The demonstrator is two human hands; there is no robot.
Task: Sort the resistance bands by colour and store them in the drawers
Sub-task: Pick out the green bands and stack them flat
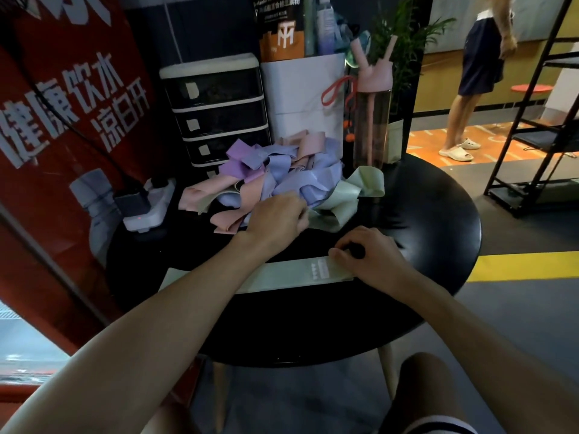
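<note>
A heap of resistance bands (282,173) in pink, purple, lilac-blue and pale green lies at the back of the round black table (438,214). One pale green band (291,275) lies flat near the table's front edge. My right hand (368,255) rests on its right end with curled fingers. My left hand (279,217) reaches into the heap's front and grips a pale green band (329,214) there. Behind the heap stands a dark drawer unit (219,111) with several closed drawers.
A white power strip (147,208) with a plug sits at the table's left. A white bag (304,95) and a pink bottle (372,104) stand behind the heap. A red banner fills the left. A person stands far right beside a black rack (539,126).
</note>
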